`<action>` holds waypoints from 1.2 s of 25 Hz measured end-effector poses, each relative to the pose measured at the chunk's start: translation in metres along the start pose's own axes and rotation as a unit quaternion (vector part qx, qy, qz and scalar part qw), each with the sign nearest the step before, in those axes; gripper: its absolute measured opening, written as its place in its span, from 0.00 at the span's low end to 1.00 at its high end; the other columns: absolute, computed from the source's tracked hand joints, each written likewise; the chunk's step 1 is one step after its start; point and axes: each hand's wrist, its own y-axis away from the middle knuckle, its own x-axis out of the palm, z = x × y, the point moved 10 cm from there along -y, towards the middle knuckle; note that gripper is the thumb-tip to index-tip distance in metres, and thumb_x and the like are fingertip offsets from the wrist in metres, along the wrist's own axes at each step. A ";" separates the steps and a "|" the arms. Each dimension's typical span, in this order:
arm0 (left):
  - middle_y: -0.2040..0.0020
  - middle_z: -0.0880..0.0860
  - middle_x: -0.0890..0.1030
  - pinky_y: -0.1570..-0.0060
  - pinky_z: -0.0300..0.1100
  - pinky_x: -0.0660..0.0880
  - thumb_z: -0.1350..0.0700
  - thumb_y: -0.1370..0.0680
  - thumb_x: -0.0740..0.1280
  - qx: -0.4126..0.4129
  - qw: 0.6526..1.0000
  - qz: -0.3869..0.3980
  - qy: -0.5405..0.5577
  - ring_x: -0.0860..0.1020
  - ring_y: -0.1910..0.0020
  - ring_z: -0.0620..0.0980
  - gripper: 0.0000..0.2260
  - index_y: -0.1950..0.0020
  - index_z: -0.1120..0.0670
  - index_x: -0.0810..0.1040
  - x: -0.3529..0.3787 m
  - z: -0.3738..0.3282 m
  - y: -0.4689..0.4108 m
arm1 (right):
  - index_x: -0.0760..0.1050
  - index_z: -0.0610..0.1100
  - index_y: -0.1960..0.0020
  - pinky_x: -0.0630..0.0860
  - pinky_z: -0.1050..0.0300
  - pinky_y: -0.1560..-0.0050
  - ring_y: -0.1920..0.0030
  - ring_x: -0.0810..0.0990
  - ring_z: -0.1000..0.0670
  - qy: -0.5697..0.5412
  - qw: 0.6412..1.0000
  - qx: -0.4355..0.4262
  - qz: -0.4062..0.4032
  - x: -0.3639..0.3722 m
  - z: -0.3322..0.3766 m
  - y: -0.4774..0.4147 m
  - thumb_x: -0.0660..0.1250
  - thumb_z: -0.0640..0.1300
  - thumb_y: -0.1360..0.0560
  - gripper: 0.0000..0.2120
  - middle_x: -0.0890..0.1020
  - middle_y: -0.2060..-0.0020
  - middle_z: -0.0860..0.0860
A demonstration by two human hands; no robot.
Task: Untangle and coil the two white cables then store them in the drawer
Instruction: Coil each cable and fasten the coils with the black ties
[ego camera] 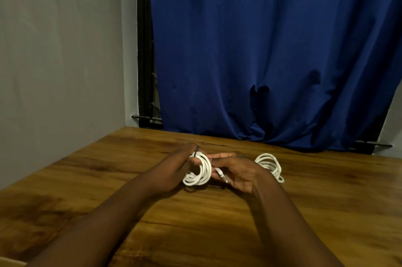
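One white cable [201, 172] is wound into a round coil held upright just above the wooden table [304, 212]. My left hand [176, 168] grips the coil's top and left side, where a dark band crosses the strands. My right hand [237, 172] pinches the cable's loose end, and a metal plug [221, 175] sticks out below its fingers. The second white cable [269, 165] lies coiled on the table just right of my right hand, touched by neither hand. No drawer is in view.
A blue curtain [272, 60] hangs behind the table's far edge, bunching onto the tabletop. A grey wall [61, 60] runs along the left side. A black window frame [144, 49] stands between wall and curtain.
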 end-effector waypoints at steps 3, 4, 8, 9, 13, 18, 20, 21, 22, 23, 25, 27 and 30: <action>0.53 0.45 0.79 0.52 0.39 0.74 0.49 0.17 0.58 -0.037 0.996 -0.029 0.079 0.77 0.53 0.43 0.06 0.48 0.46 0.75 0.000 0.013 0.001 | 0.84 0.38 0.52 0.81 0.59 0.56 0.56 0.83 0.47 0.028 0.999 -0.016 -0.010 -0.002 0.003 -0.001 0.70 0.31 0.28 0.08 0.86 0.54 0.40; 0.53 0.46 0.79 0.52 0.41 0.75 0.49 0.17 0.59 -0.036 0.996 -0.029 0.074 0.77 0.53 0.44 0.07 0.48 0.47 0.75 0.000 0.014 0.000 | 0.83 0.37 0.51 0.81 0.57 0.55 0.56 0.83 0.47 0.035 0.999 -0.017 -0.016 -0.004 0.005 0.000 0.72 0.31 0.30 0.08 0.86 0.54 0.40; 0.58 0.40 0.77 0.58 0.35 0.72 0.52 0.18 0.60 0.002 0.999 -0.017 0.038 0.75 0.59 0.40 0.06 0.53 0.44 0.73 -0.002 -0.002 -0.003 | 0.84 0.39 0.54 0.80 0.51 0.46 0.53 0.84 0.46 0.049 0.998 -0.026 -0.023 -0.011 0.011 0.007 0.74 0.32 0.32 0.08 0.86 0.53 0.41; 0.59 0.39 0.77 0.59 0.35 0.72 0.53 0.18 0.60 0.010 0.999 -0.018 0.032 0.75 0.60 0.40 0.08 0.55 0.41 0.72 -0.004 -0.005 -0.004 | 0.83 0.38 0.51 0.79 0.49 0.43 0.51 0.84 0.44 0.044 0.998 -0.030 -0.019 -0.010 0.012 0.007 0.73 0.33 0.32 0.09 0.85 0.51 0.40; 0.60 0.41 0.77 0.61 0.37 0.72 0.54 0.18 0.61 0.032 0.998 -0.042 0.023 0.75 0.61 0.42 0.10 0.56 0.41 0.72 -0.013 -0.010 -0.005 | 0.79 0.34 0.41 0.70 0.43 0.32 0.38 0.78 0.37 -0.018 0.999 -0.041 0.020 -0.004 0.014 0.003 0.73 0.36 0.33 0.21 0.82 0.43 0.36; 0.57 0.42 0.75 0.59 0.36 0.71 0.45 0.21 0.57 0.077 0.995 -0.069 -0.014 0.74 0.58 0.44 0.09 0.54 0.47 0.73 -0.018 -0.021 -0.004 | 0.78 0.36 0.39 0.73 0.46 0.35 0.41 0.80 0.41 -0.052 0.997 -0.053 0.023 0.002 0.016 -0.004 0.67 0.35 0.26 0.15 0.83 0.44 0.39; 0.56 0.40 0.75 0.59 0.32 0.69 0.45 0.20 0.58 0.087 0.993 -0.071 -0.031 0.74 0.57 0.42 0.05 0.54 0.41 0.72 -0.018 -0.022 -0.004 | 0.79 0.35 0.41 0.78 0.49 0.41 0.45 0.83 0.43 -0.040 0.997 -0.072 0.009 0.004 0.020 -0.005 0.65 0.35 0.23 0.12 0.84 0.46 0.40; 0.56 0.39 0.75 0.58 0.31 0.69 0.46 0.19 0.58 0.083 0.993 -0.072 -0.031 0.75 0.57 0.41 0.05 0.53 0.38 0.71 -0.019 -0.021 -0.004 | 0.80 0.36 0.44 0.81 0.52 0.46 0.49 0.84 0.44 -0.017 0.996 -0.087 -0.008 0.005 0.024 -0.004 0.64 0.35 0.22 0.10 0.85 0.49 0.40; 0.55 0.37 0.75 0.57 0.30 0.69 0.48 0.19 0.59 0.079 0.993 -0.078 -0.028 0.75 0.55 0.40 0.06 0.52 0.37 0.72 -0.020 -0.019 -0.004 | 0.81 0.37 0.47 0.82 0.55 0.52 0.54 0.85 0.47 0.007 0.994 -0.103 -0.029 0.006 0.027 -0.004 0.63 0.35 0.21 0.09 0.85 0.52 0.41; 0.54 0.36 0.76 0.56 0.29 0.69 0.51 0.19 0.59 0.074 0.993 -0.085 -0.023 0.76 0.54 0.39 0.08 0.50 0.36 0.73 -0.022 -0.018 -0.004 | 0.81 0.38 0.49 0.82 0.57 0.58 0.59 0.85 0.49 0.026 0.991 -0.119 -0.051 0.006 0.030 -0.003 0.63 0.35 0.21 0.08 0.86 0.55 0.42; 0.52 0.37 0.78 0.53 0.29 0.70 0.55 0.19 0.60 0.070 0.993 -0.099 -0.006 0.77 0.51 0.40 0.09 0.46 0.41 0.75 -0.026 -0.015 -0.003 | 0.80 0.40 0.53 0.80 0.61 0.65 0.64 0.83 0.52 0.039 0.984 -0.147 -0.091 0.003 0.034 -0.003 0.62 0.36 0.20 0.08 0.84 0.60 0.45; 0.51 0.42 0.80 0.52 0.32 0.72 0.57 0.19 0.60 0.069 0.992 -0.102 0.013 0.78 0.51 0.44 0.08 0.46 0.49 0.78 -0.026 -0.012 -0.004 | 0.80 0.40 0.52 0.78 0.62 0.65 0.66 0.82 0.53 0.044 0.978 -0.178 -0.098 0.004 0.039 -0.001 0.64 0.39 0.21 0.06 0.84 0.63 0.47; 0.54 0.51 0.82 0.54 0.41 0.76 0.59 0.19 0.62 0.032 0.993 -0.094 0.065 0.80 0.54 0.49 0.07 0.49 0.56 0.80 -0.024 -0.003 -0.005 | 0.81 0.40 0.50 0.79 0.60 0.58 0.60 0.84 0.50 0.050 0.974 -0.211 -0.065 0.010 0.046 0.005 0.68 0.40 0.23 0.06 0.86 0.60 0.45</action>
